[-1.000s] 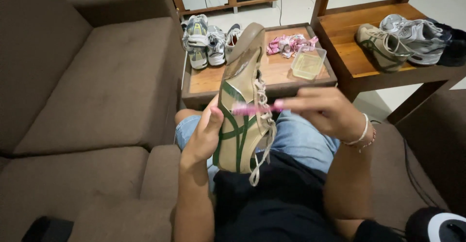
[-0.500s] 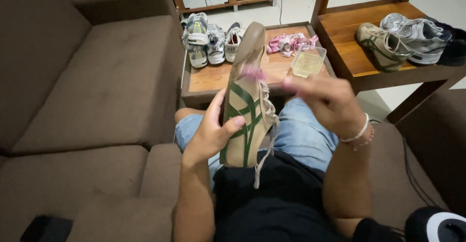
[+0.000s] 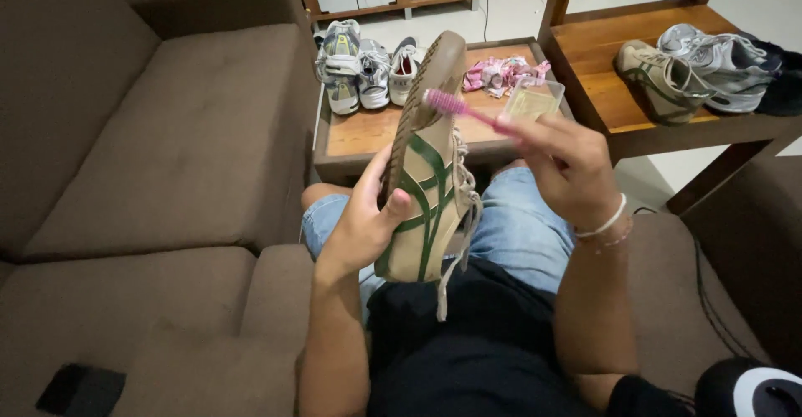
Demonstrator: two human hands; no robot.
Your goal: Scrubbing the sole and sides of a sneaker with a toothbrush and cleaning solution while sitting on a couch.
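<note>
A brown fabric sofa [image 3: 150,158] fills the left side, with a small flat black object [image 3: 79,389] lying on its near cushion. Ahead of it a low wooden counter [image 3: 368,133] carries three grey and white sneakers [image 3: 368,70] standing in a row at its left end.

The left hand [image 3: 363,221] grips a beige suede sneaker with green stripes [image 3: 426,191] from the sole side, its fingers [image 3: 393,208] clamped on the shoe's middle, thumb across the upper. The shoe is held over the lap with the toe tipped up and away, which turns the brown rubber sole edge toward the brush; its laces hang loose below.

The right hand [image 3: 568,166] has its fingers closed on the handle of a pink toothbrush [image 3: 455,108], whose bristles rest against the sole near the toe. Just beyond, on the counter, sit a crumpled pink cloth [image 3: 501,73] and a clear plastic tub of pale liquid [image 3: 535,99], close to the brushing hand.

Further right, a second wooden counter [image 3: 618,91] holds another beige sneaker [image 3: 660,78] and a grey-white pair [image 3: 718,62]. No labels or signs show.
</note>
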